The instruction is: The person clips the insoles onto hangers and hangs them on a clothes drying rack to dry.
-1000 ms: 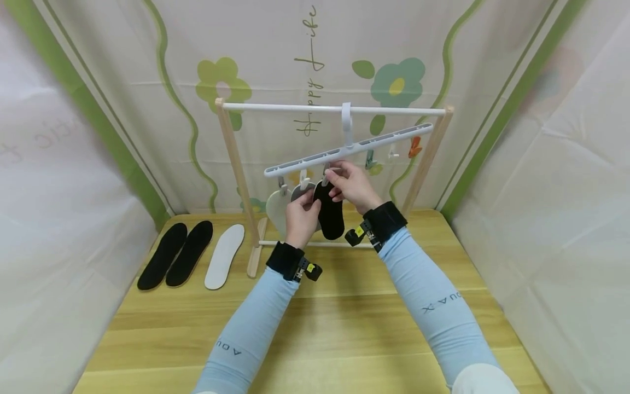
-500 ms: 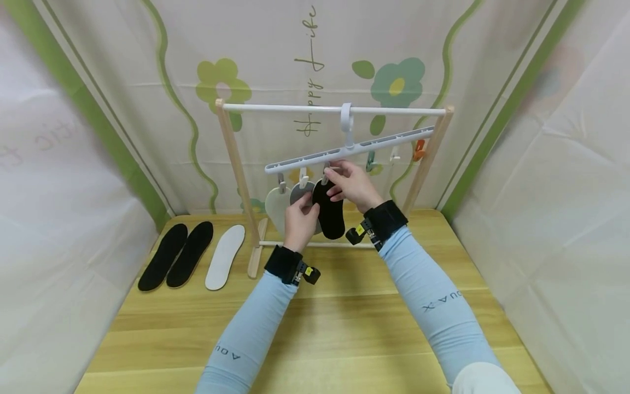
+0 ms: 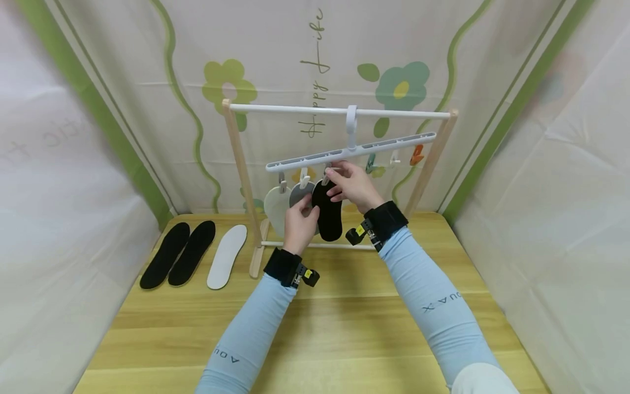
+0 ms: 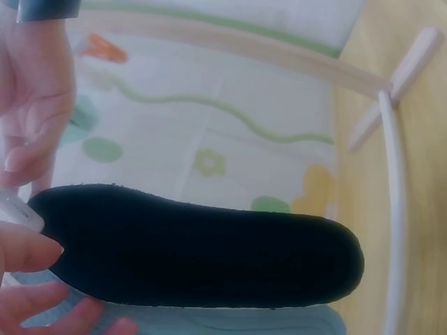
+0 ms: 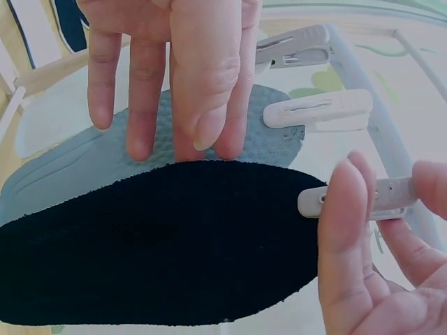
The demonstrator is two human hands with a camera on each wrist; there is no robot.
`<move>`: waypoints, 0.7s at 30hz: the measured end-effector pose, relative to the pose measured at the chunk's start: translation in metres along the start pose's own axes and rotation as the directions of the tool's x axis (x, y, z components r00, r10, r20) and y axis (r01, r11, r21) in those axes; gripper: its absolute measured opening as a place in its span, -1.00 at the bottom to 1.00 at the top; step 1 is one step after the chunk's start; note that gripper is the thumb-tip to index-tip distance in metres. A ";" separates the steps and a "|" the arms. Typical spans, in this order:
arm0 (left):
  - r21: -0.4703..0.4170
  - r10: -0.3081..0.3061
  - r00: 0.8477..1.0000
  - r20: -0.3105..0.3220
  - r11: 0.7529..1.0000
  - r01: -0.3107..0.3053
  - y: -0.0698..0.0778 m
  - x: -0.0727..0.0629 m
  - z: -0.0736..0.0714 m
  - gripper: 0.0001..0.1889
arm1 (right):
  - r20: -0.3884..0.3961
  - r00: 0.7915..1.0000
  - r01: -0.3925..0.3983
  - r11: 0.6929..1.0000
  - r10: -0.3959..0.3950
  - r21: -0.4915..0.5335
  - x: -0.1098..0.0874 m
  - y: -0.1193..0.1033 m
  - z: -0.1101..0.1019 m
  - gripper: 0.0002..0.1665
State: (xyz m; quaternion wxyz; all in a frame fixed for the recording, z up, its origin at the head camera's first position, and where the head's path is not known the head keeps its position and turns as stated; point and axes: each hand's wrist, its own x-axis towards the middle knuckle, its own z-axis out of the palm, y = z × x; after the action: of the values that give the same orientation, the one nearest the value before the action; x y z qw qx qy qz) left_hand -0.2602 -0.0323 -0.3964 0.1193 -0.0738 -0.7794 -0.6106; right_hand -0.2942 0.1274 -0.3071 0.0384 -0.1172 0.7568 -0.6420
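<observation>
A black insole [image 3: 328, 213] hangs toe-down from a grey clothes clip [image 5: 312, 202] on the white hanger [image 3: 315, 161]. My right hand [image 3: 358, 185] pinches that clip between thumb and fingers at the insole's upper end. My left hand [image 3: 301, 224] is at the insole's left edge, its fingers [image 5: 143, 105] nearly straight and their tips right at the edge, over a grey insole [image 5: 63, 167]. That grey insole hangs from a white clip [image 3: 304, 179]. Farthest left, a pale insole [image 3: 276, 208] hangs from another grey clip [image 3: 283, 185].
The hanger hooks over the white rail of a wooden rack [image 3: 238, 158]. Toward its right end dangle a teal clip [image 3: 371, 162], a white clip [image 3: 395, 157] and an orange clip [image 3: 416, 155]. Two black insoles [image 3: 192, 253] and a white insole [image 3: 227, 257] lie on the wooden table [image 3: 334, 339], left of the rack.
The hanger has swung slightly, its left end rising and its right end dipping. My left hand has drawn back a little from the black insole; the right hand keeps its pinch.
</observation>
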 end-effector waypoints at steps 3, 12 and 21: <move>0.003 0.005 1.000 0.000 1.000 -0.005 0.000 0.000 -0.002 -0.54 | 0.001 1.000 -0.001 1.000 0.001 -0.007 0.000 -0.001 0.002 -0.46; 0.012 0.001 0.999 -0.033 1.000 -0.001 -0.001 0.001 -0.007 -0.55 | -0.006 1.000 -0.005 1.000 0.005 -0.023 0.002 -0.005 0.009 -0.49; -0.008 -0.019 0.998 -0.057 1.000 0.018 0.001 0.001 -0.014 -0.55 | 0.006 1.000 -0.002 1.000 0.002 -0.001 0.006 -0.005 0.016 -0.50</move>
State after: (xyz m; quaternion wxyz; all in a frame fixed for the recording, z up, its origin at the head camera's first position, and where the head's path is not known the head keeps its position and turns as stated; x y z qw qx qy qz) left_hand -0.2592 -0.0456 -0.3922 0.1354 -0.0496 -0.7740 -0.6166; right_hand -0.2956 0.1097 -0.3047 0.0413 -0.1185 0.7571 -0.6412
